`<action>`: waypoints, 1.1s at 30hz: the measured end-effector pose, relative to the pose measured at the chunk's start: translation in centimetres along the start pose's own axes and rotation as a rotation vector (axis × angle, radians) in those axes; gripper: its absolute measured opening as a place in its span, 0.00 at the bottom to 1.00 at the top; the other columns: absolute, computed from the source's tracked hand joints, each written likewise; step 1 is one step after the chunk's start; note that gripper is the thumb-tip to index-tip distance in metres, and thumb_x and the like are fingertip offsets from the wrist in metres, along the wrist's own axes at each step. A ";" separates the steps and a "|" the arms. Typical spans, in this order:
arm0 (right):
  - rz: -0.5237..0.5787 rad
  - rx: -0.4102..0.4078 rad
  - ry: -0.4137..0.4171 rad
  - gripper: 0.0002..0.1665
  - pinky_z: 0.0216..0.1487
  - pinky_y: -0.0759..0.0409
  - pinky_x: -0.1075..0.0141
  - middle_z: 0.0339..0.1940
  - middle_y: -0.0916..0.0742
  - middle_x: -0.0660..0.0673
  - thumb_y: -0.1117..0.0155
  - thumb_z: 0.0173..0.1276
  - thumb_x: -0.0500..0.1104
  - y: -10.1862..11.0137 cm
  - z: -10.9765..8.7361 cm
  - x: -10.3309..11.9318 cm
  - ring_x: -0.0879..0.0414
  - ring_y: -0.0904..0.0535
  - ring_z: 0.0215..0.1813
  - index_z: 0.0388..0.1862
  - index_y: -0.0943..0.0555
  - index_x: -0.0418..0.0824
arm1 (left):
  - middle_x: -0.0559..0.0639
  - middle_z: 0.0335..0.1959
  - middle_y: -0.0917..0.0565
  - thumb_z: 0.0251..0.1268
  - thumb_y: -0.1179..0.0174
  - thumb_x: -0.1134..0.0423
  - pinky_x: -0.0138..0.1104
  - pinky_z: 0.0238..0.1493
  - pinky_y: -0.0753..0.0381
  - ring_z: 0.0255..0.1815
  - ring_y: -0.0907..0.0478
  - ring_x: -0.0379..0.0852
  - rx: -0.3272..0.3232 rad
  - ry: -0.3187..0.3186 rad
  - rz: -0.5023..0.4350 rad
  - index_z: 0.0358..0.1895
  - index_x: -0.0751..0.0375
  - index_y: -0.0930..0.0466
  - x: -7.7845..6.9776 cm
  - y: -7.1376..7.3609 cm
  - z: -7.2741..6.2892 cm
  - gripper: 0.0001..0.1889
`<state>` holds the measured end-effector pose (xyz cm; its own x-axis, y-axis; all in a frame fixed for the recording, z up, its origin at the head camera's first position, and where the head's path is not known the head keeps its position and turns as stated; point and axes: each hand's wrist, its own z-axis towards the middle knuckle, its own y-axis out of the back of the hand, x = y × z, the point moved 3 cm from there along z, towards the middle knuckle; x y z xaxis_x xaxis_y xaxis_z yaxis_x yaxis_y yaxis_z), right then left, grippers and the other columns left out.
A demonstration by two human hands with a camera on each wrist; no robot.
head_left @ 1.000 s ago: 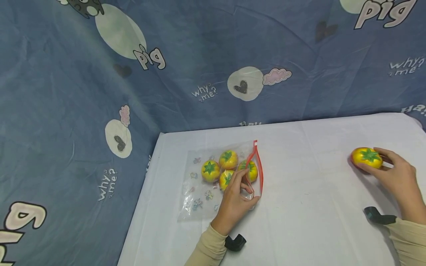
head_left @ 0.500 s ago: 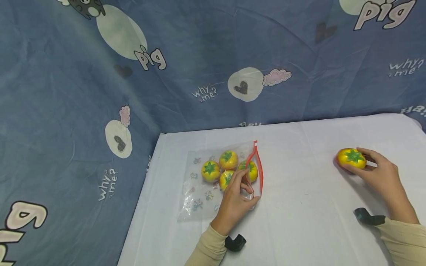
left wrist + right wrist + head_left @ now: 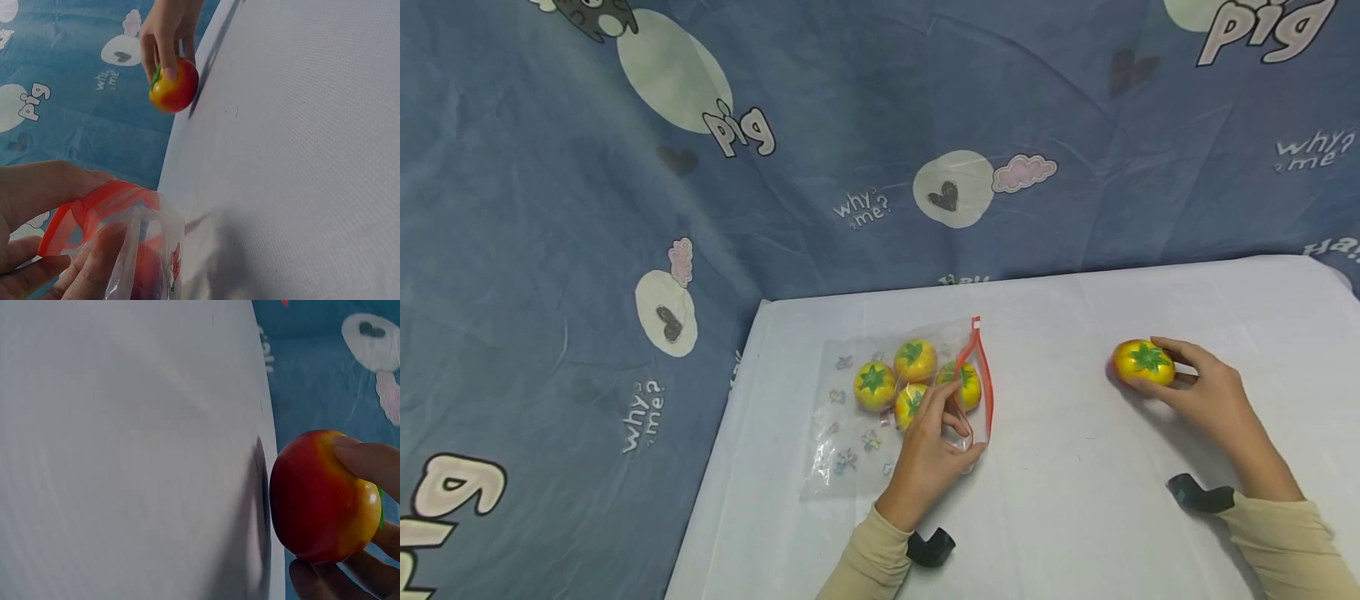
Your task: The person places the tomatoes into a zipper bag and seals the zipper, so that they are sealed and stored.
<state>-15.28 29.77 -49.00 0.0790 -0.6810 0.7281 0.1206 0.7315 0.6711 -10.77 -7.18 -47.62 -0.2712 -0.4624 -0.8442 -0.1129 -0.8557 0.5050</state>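
A clear plastic zip bag [image 3: 842, 454] with a red zip edge [image 3: 988, 387] lies flat, its mouth facing right. Inside it are several yellow and red toy tomatoes [image 3: 874, 386] with green star-shaped tops. My left hand [image 3: 928, 458] holds the mouth apart, thumb at the near corner and fingers at the upper layer; in the left wrist view the red edge [image 3: 103, 203] gapes between them. To the right, my right hand [image 3: 1213, 404] grips another toy tomato [image 3: 1138, 362] between thumb and fingers. The right wrist view shows that tomato's red underside [image 3: 312, 500] above its shadow.
A white cloth [image 3: 1060, 517] covers the table. Behind it and at the left hangs a blue printed curtain [image 3: 820, 125]. Black camera mounts [image 3: 931, 547] sit at both wrists, and the right one [image 3: 1198, 493] juts over the cloth.
My right hand has moved left across the table with the toy tomato, closer to the bag. The left hand and the bag have stayed in place.
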 end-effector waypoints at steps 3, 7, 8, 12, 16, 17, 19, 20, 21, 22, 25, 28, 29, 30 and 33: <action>0.024 0.010 0.025 0.43 0.45 0.34 0.97 0.65 0.20 0.26 0.18 0.60 0.47 -0.5 -0.1 0.5 0.65 0.26 0.59 0.69 0.25 0.32 | 0.53 0.63 0.25 0.50 0.21 0.73 0.23 0.29 0.14 0.38 0.19 0.41 0.003 0.007 -0.008 0.74 0.60 0.33 0.0 -0.1 0.0 0.45; 0.044 0.024 0.060 0.42 0.46 0.33 0.97 0.65 0.19 0.27 0.19 0.59 0.44 -1.3 -0.2 1.2 0.58 0.23 0.60 0.69 0.25 0.32 | 0.53 0.64 0.25 0.50 0.21 0.72 0.23 0.29 0.15 0.37 0.19 0.41 0.005 0.012 -0.009 0.74 0.60 0.33 0.1 -0.2 0.1 0.45; 0.045 0.030 0.066 0.41 0.47 0.33 0.97 0.65 0.19 0.27 0.19 0.60 0.44 -1.5 -0.2 1.4 0.56 0.22 0.61 0.69 0.25 0.32 | 0.53 0.64 0.25 0.50 0.21 0.72 0.23 0.29 0.15 0.37 0.19 0.41 0.006 0.010 -0.008 0.74 0.60 0.33 0.1 -0.2 0.1 0.45; 0.053 0.059 0.102 0.40 0.47 0.33 0.97 0.65 0.20 0.26 0.19 0.60 0.41 -2.4 -0.2 2.2 0.32 0.25 0.61 0.68 0.25 0.31 | 0.54 0.64 0.25 0.50 0.21 0.72 0.23 0.28 0.15 0.37 0.19 0.40 0.005 0.001 -0.002 0.73 0.60 0.33 0.0 -0.2 0.1 0.45; 0.062 0.077 0.126 0.40 0.49 0.33 0.97 0.65 0.19 0.28 0.19 0.59 0.41 -3.2 -0.2 3.0 0.33 0.25 0.62 0.68 0.25 0.31 | 0.54 0.64 0.25 0.50 0.21 0.72 0.23 0.28 0.15 0.37 0.19 0.40 0.005 -0.002 0.001 0.73 0.60 0.33 0.0 -0.2 0.2 0.45; 0.065 0.081 0.131 0.40 0.49 0.33 0.96 0.65 0.19 0.28 0.19 0.59 0.41 -3.4 -0.2 3.3 0.33 0.25 0.62 0.68 0.25 0.31 | 0.54 0.64 0.25 0.50 0.21 0.72 0.23 0.28 0.15 0.37 0.19 0.40 0.005 0.000 0.001 0.73 0.60 0.33 0.0 -0.2 0.2 0.45; 0.072 0.089 0.135 0.40 0.49 0.33 0.96 0.65 0.19 0.28 0.19 0.59 0.41 -3.8 -0.2 3.7 0.33 0.24 0.63 0.68 0.25 0.31 | 0.53 0.65 0.25 0.50 0.21 0.72 0.24 0.28 0.15 0.37 0.19 0.40 0.006 0.004 0.001 0.73 0.60 0.33 0.0 -0.2 0.2 0.45; 0.072 0.094 0.139 0.41 0.49 0.32 0.95 0.65 0.19 0.28 0.19 0.59 0.41 -3.9 -0.2 3.9 0.33 0.24 0.63 0.68 0.25 0.31 | 0.53 0.65 0.25 0.50 0.21 0.72 0.24 0.28 0.15 0.37 0.19 0.40 0.006 0.005 0.001 0.73 0.60 0.33 0.0 -0.2 0.1 0.45; 0.074 0.099 0.142 0.41 0.49 0.32 0.95 0.65 0.19 0.27 0.19 0.58 0.41 -4.1 -0.2 4.1 0.33 0.24 0.63 0.68 0.25 0.30 | 0.53 0.65 0.25 0.50 0.21 0.72 0.24 0.28 0.15 0.37 0.19 0.40 0.006 0.007 0.001 0.73 0.60 0.33 0.0 -0.2 0.1 0.45; 0.075 0.103 0.146 0.41 0.49 0.32 0.95 0.65 0.19 0.28 0.19 0.58 0.41 -4.2 -0.2 4.2 0.33 0.23 0.64 0.68 0.25 0.30 | 0.53 0.65 0.25 0.50 0.21 0.72 0.24 0.28 0.15 0.37 0.19 0.40 0.005 0.004 0.003 0.73 0.60 0.33 0.0 -0.2 0.1 0.44; 0.076 0.112 0.160 0.42 0.51 0.31 0.94 0.65 0.18 0.28 0.18 0.58 0.40 -4.7 -0.1 4.8 0.34 0.23 0.64 0.69 0.26 0.30 | 0.53 0.66 0.26 0.50 0.21 0.72 0.23 0.27 0.15 0.37 0.19 0.39 0.005 0.001 0.008 0.73 0.60 0.33 0.0 -0.2 0.1 0.44; 0.083 0.120 0.179 0.41 0.55 0.17 0.79 0.63 0.17 0.29 0.18 0.57 0.40 -5.3 -0.1 5.3 0.34 0.21 0.64 0.68 0.25 0.31 | 0.53 0.66 0.26 0.50 0.21 0.72 0.23 0.27 0.16 0.37 0.19 0.39 0.003 -0.004 0.010 0.73 0.61 0.33 -0.1 -0.2 0.1 0.44; 0.087 0.123 0.186 0.41 0.56 0.14 0.71 0.63 0.17 0.29 0.18 0.57 0.40 -5.4 -0.1 5.5 0.34 0.21 0.63 0.67 0.25 0.31 | 0.53 0.66 0.26 0.50 0.21 0.72 0.23 0.27 0.15 0.37 0.19 0.39 0.003 -0.001 0.009 0.73 0.60 0.33 -0.1 -0.2 0.1 0.44; 0.090 0.125 0.193 0.40 0.56 0.13 0.62 0.62 0.16 0.29 0.17 0.57 0.41 -5.6 0.0 5.7 0.34 0.20 0.63 0.66 0.24 0.32 | 0.53 0.66 0.26 0.49 0.21 0.72 0.23 0.27 0.15 0.37 0.19 0.39 0.003 -0.001 0.008 0.73 0.60 0.32 -0.1 -0.2 0.1 0.44; 0.097 0.128 0.218 0.38 0.56 0.16 0.46 0.60 0.15 0.31 0.17 0.56 0.40 -6.2 0.1 6.2 0.35 0.19 0.61 0.64 0.23 0.33 | 0.54 0.65 0.25 0.49 0.21 0.72 0.23 0.27 0.15 0.37 0.19 0.38 0.000 -0.002 0.004 0.73 0.60 0.32 -0.1 -0.2 0.1 0.44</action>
<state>-15.65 21.00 -48.63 0.2973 -0.5886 0.7517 -0.0232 0.7826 0.6220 -10.79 -6.92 -47.63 -0.2738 -0.4657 -0.8415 -0.1120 -0.8536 0.5088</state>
